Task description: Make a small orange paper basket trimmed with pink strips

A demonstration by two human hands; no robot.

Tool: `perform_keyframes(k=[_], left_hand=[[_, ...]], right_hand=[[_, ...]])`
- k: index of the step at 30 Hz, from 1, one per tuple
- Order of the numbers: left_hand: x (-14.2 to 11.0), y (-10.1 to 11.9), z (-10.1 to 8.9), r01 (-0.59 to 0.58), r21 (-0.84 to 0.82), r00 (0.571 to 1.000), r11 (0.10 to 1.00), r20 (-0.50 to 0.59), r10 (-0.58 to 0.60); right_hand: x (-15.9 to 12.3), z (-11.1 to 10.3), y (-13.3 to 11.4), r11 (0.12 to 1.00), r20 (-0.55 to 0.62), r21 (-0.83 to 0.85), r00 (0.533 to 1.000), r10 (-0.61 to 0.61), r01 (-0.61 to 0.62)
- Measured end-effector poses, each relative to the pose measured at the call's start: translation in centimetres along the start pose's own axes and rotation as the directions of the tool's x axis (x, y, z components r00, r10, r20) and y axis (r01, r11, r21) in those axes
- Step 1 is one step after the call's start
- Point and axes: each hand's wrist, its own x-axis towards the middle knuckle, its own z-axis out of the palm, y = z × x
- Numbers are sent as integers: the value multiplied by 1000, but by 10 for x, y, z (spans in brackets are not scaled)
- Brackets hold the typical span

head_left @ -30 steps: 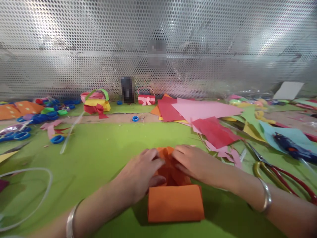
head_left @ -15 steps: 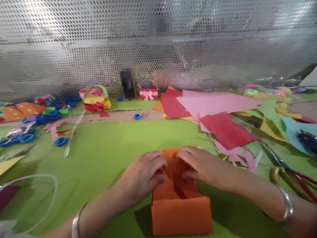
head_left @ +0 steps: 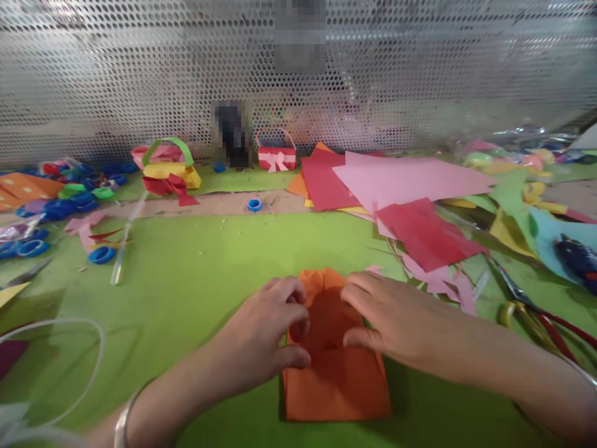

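Observation:
A folded piece of orange paper (head_left: 336, 386) lies on the green surface in front of me. Its front part is smooth and flat, while the far end is puckered. At its left edge is my left hand (head_left: 268, 330), fingers curved and thumb apart, with a gap between them. My right hand (head_left: 392, 320) rests along the opposite edge, its fingers and thumb spread over the paper. Neither hand pinches the paper. Part of the paper's side edges is hidden beneath the fingers.
Red paper (head_left: 429, 233) and pink paper (head_left: 410, 177) lie at the back right, beside scissors (head_left: 522, 298). Small paper baskets, one yellow (head_left: 170, 173) and one red (head_left: 277, 158), stand near the perforated metal screen (head_left: 186, 74). Blue rings (head_left: 101, 254) and a glue stick (head_left: 122, 249) are at left.
The orange paper's front panel, raised before, now lies flatter. Both hands have loosened, with thumbs and fingers farther apart. The background sits slightly higher in view.

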Motion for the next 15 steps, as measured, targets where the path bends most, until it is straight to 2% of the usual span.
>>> perform_keyframes(k=[4, 6, 9, 12, 15], left_hand=[[-1, 1, 0, -23, 28, 1000, 999, -15, 24], [-1, 2, -2, -23, 46, 1000, 999, -8, 23], [-1, 6, -3, -11, 107, 1000, 994, 21, 9], [-4, 12, 2, -38, 244, 999, 969, 38, 30], [-8, 16, 11, -153, 362, 988, 919, 66, 139]], right_hand=[[-12, 17, -9, 976, -95, -218, 995, -38, 17], [-19, 29, -12, 974, -190, -224, 980, -56, 13], [-29, 42, -18, 991, -318, -126, 948, -8, -34], [-33, 51, -23, 999, -339, 11, 940, 35, -33], [-33, 57, -25, 986, -337, 164, 941, 42, 15]])
